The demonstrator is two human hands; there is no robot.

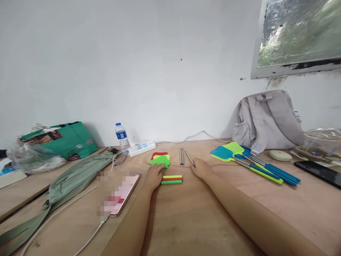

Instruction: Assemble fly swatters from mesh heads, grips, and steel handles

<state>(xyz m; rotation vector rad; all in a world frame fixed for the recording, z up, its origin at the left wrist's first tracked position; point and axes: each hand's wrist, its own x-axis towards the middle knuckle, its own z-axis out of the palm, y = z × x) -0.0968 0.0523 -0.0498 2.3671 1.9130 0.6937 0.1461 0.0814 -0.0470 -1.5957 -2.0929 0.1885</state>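
My left hand point(154, 176) has its fingers closed on the near edge of a green fly swatter head point(163, 160). Under it lie a yellow swatter head point(159, 156) and a red one point(155, 155). With its fingertips, my right hand point(201, 168) grips the near end of a thin metal rod point(189, 157), which slants away over the table. Two more metal rods point(181, 156) lie side by side between my hands. Nearer to me is a row of short coloured handles: yellow point(172, 176), red point(174, 179) and green point(171, 182).
Several whole fly swatters point(263, 167) lie right of my right arm, before a grey backpack point(269, 119). A phone point(126, 195) with a cable lies left of my left arm. Behind are a power strip point(142, 148) and a water bottle point(122, 137). Another phone point(319, 172) lies far right.
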